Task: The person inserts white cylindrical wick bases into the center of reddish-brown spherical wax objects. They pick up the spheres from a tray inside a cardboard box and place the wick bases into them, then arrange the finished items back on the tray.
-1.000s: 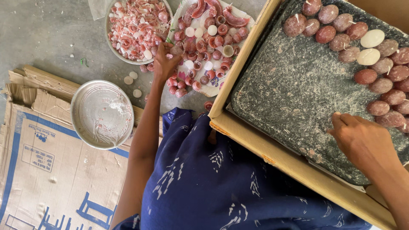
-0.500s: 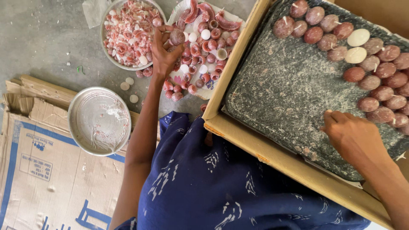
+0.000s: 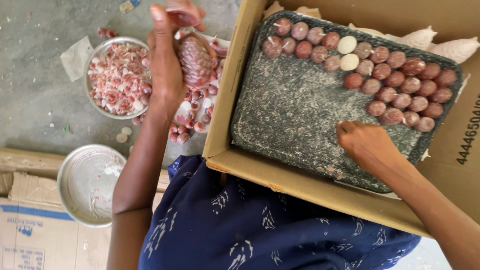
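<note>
- Flattened cardboard sheet (image 3: 30,235): lying on the concrete floor (image 3: 35,85) at far left, blue print on its face.
- Empty metal bowl (image 3: 89,183): resting partly on that cardboard, white residue inside.
- Second metal bowl (image 3: 116,77): farther up, filled with small red and white pieces, just beside the raised left hand.
- Left hand (image 3: 167,65): lifted above the floor, fingers (image 3: 159,30) curled and pinching a small reddish piece (image 3: 184,16) at the tips.
- Ribbed reddish mould (image 3: 196,61): close against the left palm; contact with the hand cannot be told.
- Loose red pieces (image 3: 192,112): heaped on the floor below the left hand, between the filled bowl and the carton wall.
- Cardboard carton (image 3: 305,187): open-topped, resting across the lap on dark blue patterned cloth (image 3: 260,230).
- Dark speckled tray (image 3: 295,105): lying inside the carton.
- Round reddish-brown candles (image 3: 395,85): in close rows along the far and right part of the tray, short wicks visible; two pale candles (image 3: 347,52) among them.
- Right hand (image 3: 367,145): resting on the tray just beside the nearest candle row, fingers bunched together and turned downward; anything pinched beneath cannot be told.
</note>
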